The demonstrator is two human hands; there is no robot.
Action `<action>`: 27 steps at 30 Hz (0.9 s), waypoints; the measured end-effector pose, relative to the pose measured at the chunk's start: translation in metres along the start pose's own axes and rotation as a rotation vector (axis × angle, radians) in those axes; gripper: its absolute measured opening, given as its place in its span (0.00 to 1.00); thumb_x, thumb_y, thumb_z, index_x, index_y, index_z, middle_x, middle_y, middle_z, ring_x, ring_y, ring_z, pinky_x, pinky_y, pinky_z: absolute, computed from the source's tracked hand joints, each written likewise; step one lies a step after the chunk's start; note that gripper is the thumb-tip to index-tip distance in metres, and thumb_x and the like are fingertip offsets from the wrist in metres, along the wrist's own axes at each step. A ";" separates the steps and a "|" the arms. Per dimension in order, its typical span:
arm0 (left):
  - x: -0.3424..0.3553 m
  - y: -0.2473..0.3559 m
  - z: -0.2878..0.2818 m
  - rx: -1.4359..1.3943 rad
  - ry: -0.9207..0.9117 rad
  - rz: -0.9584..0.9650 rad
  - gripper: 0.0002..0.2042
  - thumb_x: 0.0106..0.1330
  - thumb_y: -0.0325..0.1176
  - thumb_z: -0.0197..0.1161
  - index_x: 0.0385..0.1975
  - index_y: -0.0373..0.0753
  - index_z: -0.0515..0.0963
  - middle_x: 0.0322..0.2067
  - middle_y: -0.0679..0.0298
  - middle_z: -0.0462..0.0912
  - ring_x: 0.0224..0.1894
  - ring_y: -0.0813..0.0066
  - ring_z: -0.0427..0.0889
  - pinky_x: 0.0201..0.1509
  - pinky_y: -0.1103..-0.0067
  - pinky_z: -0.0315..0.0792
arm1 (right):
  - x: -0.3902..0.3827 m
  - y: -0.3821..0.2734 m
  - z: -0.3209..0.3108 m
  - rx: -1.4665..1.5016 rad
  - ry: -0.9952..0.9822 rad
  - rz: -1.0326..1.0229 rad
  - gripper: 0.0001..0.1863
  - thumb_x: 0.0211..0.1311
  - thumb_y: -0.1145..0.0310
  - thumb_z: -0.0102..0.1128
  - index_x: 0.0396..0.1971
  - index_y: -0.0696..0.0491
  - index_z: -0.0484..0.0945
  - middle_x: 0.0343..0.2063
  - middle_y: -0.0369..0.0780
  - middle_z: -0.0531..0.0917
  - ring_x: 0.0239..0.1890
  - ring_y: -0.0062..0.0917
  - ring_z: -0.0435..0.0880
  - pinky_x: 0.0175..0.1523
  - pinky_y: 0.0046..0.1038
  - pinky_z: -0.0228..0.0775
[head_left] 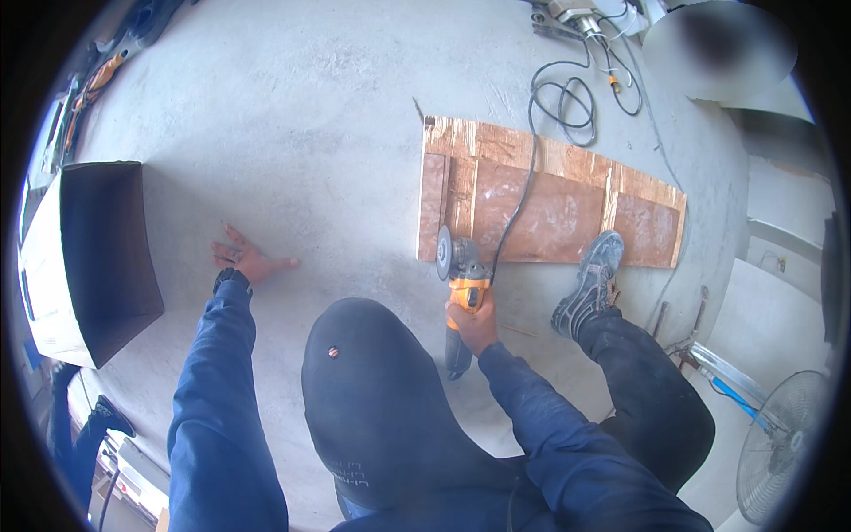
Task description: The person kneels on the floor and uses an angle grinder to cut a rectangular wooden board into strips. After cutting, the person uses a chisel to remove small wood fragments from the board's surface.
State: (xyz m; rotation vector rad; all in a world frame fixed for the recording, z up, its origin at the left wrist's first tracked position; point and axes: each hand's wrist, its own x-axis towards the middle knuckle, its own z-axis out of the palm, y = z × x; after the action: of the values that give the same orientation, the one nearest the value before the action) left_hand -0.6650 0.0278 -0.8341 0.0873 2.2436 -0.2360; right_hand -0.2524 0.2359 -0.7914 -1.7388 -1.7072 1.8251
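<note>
My right hand is wrapped round the body of an orange and black angle grinder. The grinder's disc stands on edge at the near left corner of a wooden board; whether it touches the wood I cannot tell. Rough, splintered bands cross the board between smoother brown areas. My shoe rests on the board's near edge, right of the grinder. Off to the left, my left hand is stretched out over the concrete floor, fingers spread, holding nothing.
A black cable runs from the grinder across the board to a loose coil behind. An open cardboard box stands beyond my left hand. At the lower right is a wire-caged fan. Another person's leg and shoe show at the lower left.
</note>
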 end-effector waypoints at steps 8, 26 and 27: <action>-0.002 -0.001 0.000 -0.022 0.014 0.011 0.88 0.37 0.72 0.82 0.74 0.39 0.09 0.73 0.22 0.13 0.77 0.16 0.20 0.79 0.38 0.35 | -0.002 0.005 -0.001 0.011 0.002 0.038 0.32 0.56 0.67 0.71 0.61 0.58 0.71 0.50 0.46 0.83 0.50 0.33 0.86 0.55 0.36 0.80; 0.002 -0.001 0.002 -0.027 0.026 0.005 0.88 0.36 0.72 0.83 0.74 0.39 0.08 0.73 0.21 0.13 0.77 0.16 0.20 0.79 0.37 0.37 | -0.003 0.004 -0.002 0.011 0.000 0.042 0.31 0.56 0.66 0.72 0.59 0.56 0.72 0.47 0.43 0.84 0.50 0.30 0.85 0.55 0.34 0.79; 0.002 -0.001 0.002 -0.032 0.018 -0.004 0.89 0.35 0.71 0.83 0.74 0.39 0.08 0.73 0.21 0.13 0.77 0.16 0.20 0.79 0.37 0.37 | -0.002 0.001 -0.002 -0.046 0.016 0.075 0.31 0.56 0.66 0.71 0.59 0.56 0.72 0.47 0.43 0.84 0.49 0.30 0.85 0.55 0.33 0.79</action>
State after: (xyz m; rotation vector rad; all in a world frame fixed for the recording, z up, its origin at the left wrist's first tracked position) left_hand -0.6650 0.0260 -0.8368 0.0676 2.2650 -0.2017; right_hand -0.2493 0.2357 -0.7901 -1.8540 -1.7133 1.8106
